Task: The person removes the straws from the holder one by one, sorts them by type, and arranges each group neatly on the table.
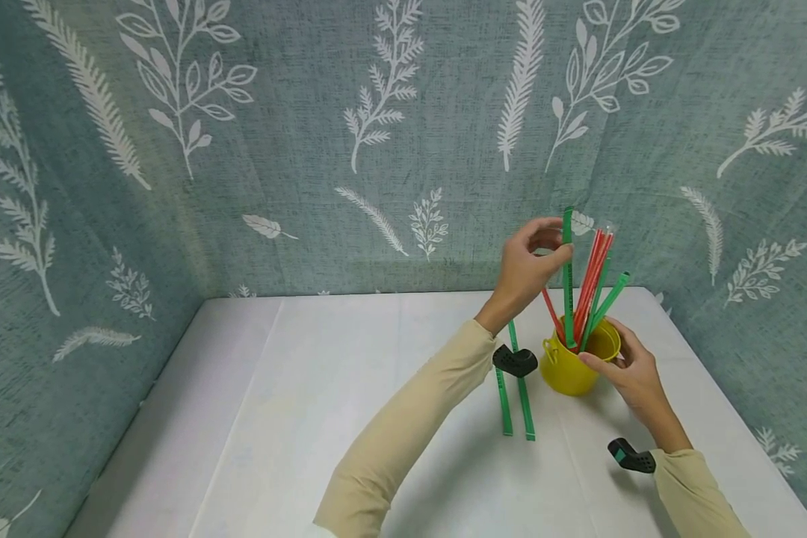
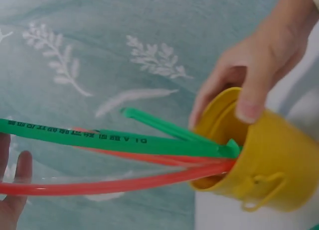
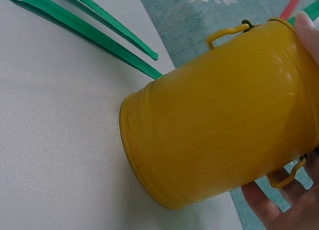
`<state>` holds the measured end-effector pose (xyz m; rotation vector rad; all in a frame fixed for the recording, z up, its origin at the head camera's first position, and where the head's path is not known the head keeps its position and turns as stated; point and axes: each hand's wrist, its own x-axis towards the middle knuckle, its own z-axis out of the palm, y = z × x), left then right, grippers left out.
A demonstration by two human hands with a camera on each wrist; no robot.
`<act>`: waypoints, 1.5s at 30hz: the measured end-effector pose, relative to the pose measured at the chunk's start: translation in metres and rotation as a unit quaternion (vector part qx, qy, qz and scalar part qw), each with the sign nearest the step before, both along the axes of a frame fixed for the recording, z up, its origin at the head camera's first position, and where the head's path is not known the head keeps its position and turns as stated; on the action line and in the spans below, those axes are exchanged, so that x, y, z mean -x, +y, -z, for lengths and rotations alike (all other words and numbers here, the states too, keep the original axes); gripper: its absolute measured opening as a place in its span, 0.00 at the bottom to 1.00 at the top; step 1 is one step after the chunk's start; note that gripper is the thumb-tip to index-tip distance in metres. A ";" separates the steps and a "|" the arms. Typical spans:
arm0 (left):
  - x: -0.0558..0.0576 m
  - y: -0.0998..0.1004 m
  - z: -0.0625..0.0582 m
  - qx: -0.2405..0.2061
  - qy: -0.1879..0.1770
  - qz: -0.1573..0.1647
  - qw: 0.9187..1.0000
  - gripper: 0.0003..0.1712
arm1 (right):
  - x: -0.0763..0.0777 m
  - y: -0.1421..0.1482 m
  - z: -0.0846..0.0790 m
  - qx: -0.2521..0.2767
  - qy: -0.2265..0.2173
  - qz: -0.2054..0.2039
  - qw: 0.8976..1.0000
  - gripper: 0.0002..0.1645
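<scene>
Head view: a white table (image 1: 309,403) met a leaf-printed cloth (image 1: 296,149), one of each, the cloth presumably hung as a backdrop.
Wrist pieces (image 1: 515,362): two, black, one near each sleeve cuff, probably carrying the cameras.
Loose greens (image 1: 526,407): two sticks, lying side by side on the table just left of the bucket (image 1: 568,377), perhaps laid there for easy reach.
Left hand (image 1: 523,263): one; its grip was narrow, pinching a single green stick high up, likely to keep the fingers away from the crowded mouth below.
Held green (image 1: 568,291): one, nearly upright, its lower end inside the bucket's mouth; printed characters ran along it.
Bucket: one, yellow, at the table's right, mouth upward so the sticks could stand in it; the right wrist view showed two loop handles (image 3: 229,32).
Reds (image 1: 588,284): at least three, in the bucket, propped by its rim, one leaning apart to the left; they overlapped, so the exact number could not be told.
Other greens (image 1: 610,299): two, leaning rightward in the bucket, making five green sticks altogether.
Right hand (image 1: 632,377): one; its grip held the bucket's right side, thumb at the rim, fingers round the outside, likely to steady it against nudges.
</scene>
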<state>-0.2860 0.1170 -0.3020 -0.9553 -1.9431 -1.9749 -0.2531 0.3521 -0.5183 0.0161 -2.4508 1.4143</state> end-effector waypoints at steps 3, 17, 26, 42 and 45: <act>-0.003 -0.004 -0.012 0.017 0.028 -0.008 0.999 0.15 | 0.000 -0.002 -0.001 -0.005 -0.003 -0.001 1.000 0.42; -0.013 -0.014 -0.045 -0.108 0.034 0.012 0.994 0.14 | 0.000 -0.004 -0.004 -0.002 -0.010 -0.013 1.000 0.43; -0.020 -0.026 -0.055 -0.184 0.014 -0.001 0.983 0.16 | -0.002 -0.004 -0.008 -0.004 -0.012 -0.017 1.000 0.43; -0.019 -0.053 -0.040 -0.227 -0.017 0.024 0.974 0.19 | -0.008 -0.003 -0.008 -0.003 -0.015 -0.013 1.000 0.42; -0.016 -0.061 -0.034 -0.223 -0.025 0.021 0.974 0.19 | -0.007 -0.006 -0.008 -0.004 -0.017 -0.011 1.000 0.43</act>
